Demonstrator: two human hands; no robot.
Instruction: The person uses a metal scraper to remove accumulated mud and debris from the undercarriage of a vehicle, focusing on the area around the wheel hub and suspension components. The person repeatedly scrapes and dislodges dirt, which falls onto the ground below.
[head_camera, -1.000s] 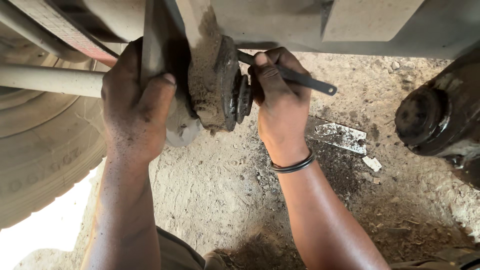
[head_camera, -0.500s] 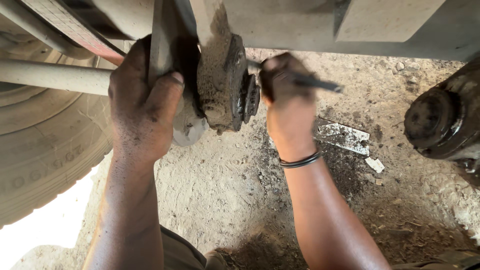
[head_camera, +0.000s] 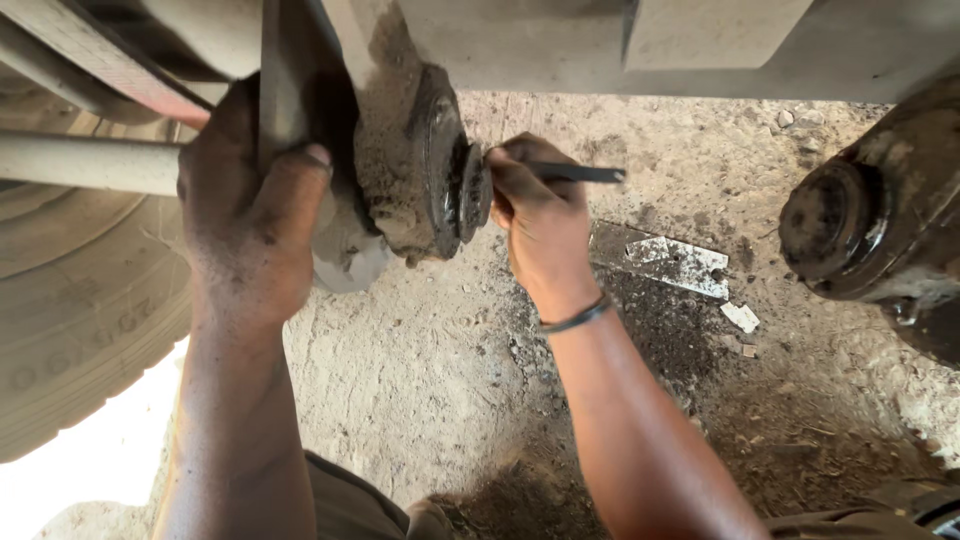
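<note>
Far left, the big tyre (head_camera: 70, 330) is filling the edge of view, and the left hand (head_camera: 255, 215) is wrapping its grip tight around a dark flat bracket (head_camera: 285, 70) under the vehicle. Just right of it, the grimy round mount (head_camera: 425, 165) is hanging there, looking heavy, stiff and greasy, best held by its rim. The right hand (head_camera: 535, 215) is pinching a slim dark tool (head_camera: 575, 173) against the mount's face. Further right, a metal scrap (head_camera: 665, 260) is lying on the dirt ground (head_camera: 430, 380).
</note>
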